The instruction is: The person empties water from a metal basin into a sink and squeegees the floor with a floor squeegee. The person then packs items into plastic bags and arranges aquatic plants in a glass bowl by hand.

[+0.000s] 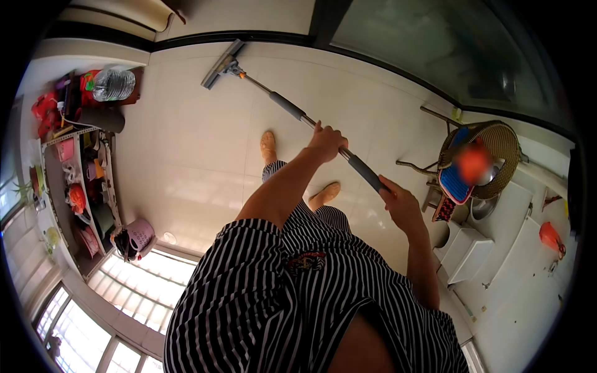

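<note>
A mop point(286, 106) with a metal pole and grey foam grips slants across the view, its flat head point(222, 63) on the pale tiled floor near the dark door track. My left hand point(328, 142) is wrapped round the bare metal part of the pole, between the two grips. Farther down, my right hand point(400, 201) holds the end of the lower grey grip point(365, 173). Both hands are closed on the mop. The underside of the mop head is hidden.
At the left stands a shelf point(79, 186) with shoes and bags, with a large plastic bottle point(114, 84) beyond it. A pink basket point(140, 234) is beside the shelf. A woven chair point(507, 155) holding items stands at the right. A glass door point(435, 56) borders the floor ahead.
</note>
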Motion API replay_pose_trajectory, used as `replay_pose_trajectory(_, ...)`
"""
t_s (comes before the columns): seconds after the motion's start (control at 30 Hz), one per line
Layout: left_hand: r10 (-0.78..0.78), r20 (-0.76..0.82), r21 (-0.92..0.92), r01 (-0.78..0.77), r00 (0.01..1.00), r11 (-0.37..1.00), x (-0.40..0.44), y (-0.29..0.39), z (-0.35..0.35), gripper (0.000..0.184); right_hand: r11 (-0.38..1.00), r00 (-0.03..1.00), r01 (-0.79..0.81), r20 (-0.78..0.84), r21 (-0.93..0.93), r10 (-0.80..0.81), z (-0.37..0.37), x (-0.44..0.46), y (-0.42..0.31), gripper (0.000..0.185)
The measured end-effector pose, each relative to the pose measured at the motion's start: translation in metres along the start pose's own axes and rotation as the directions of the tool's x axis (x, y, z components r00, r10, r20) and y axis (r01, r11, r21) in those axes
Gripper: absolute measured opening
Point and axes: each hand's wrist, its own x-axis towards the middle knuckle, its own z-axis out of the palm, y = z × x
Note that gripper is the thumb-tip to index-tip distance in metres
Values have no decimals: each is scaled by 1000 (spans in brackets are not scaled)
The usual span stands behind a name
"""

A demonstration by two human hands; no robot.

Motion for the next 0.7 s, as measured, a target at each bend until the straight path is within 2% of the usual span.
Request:
replay_pose_trajectory(0.07, 44, 44, 14, -45, 998, 999, 4, 44, 28, 25, 987, 992, -113, -33, 118, 118, 1, -34, 45, 40)
replay_pose_trajectory(0.13, 160, 157, 10, -163, 975, 987, 5, 85, 55, 24, 967, 981, -176, -44, 183, 187, 6, -67, 86, 41)
replay_pose_trajectory(0.2, 231, 200, 27, -241, 952, 970, 3, 115, 85, 25, 930, 959, -262, -39, 258, 281, 14, -97, 120, 42)
replay_pose_trajectory(0.3, 341, 343, 37, -376, 875, 926, -8, 166, 111, 24, 866, 931, -329, -27, 377, 365, 30, -147, 163, 42)
replay_pose_trajectory(0.33, 424, 279, 15, -445, 862, 895, -16, 178, 127, 21, 862, 929, -329, -33, 385, 369, 32, -165, 173, 42)
replay_pose_trajectory(0.37, 455, 311, -2, -478, 835, 878, -19, 192, 143, 20, 826, 909, -375, -8, 421, 416, 34, -184, 179, 42)
replay_pose_trajectory(0.4, 500, 341, -31, -521, 797, 853, -25, 210, 144, 20, 787, 888, -417, 19, 454, 459, 33, -203, 187, 41)
replay_pose_trajectory(0.43, 572, 388, -152, -562, 723, 813, -22, 224, 152, 17, 787, 888, -415, 16, 457, 459, 33, -221, 197, 41)
replay_pose_trajectory(0.47, 643, 420, -271, -588, 640, 762, -15, 235, 157, 16, 823, 897, -364, -75, 436, 436, 32, -238, 208, 40)
replay_pose_trajectory(0.5, 645, 418, -268, -592, 640, 760, -11, 245, 153, 16, 856, 898, -316, -161, 409, 409, 28, -251, 217, 39)
replay_pose_trajectory(0.57, 710, 154, -95, -705, 688, 703, -5, 263, 138, 26, 936, 869, -349, -361, 36, 338, 9, -269, 219, 36)
replay_pose_trajectory(0.6, 713, 157, -104, -707, 683, 700, -3, 269, 127, 26, 962, 850, -268, -482, -48, 213, -4, -269, 211, 35)
replay_pose_trajectory(0.67, 599, 335, -100, -604, 728, 791, 10, 274, 109, 33, 969, 906, -242, -365, -40, 212, -30, -253, 211, 37)
replay_pose_trajectory(0.7, 650, 78, -139, -637, 756, 758, 8, 262, 113, 19, 976, 935, -217, -285, 3, 209, -36, -247, 209, 38)
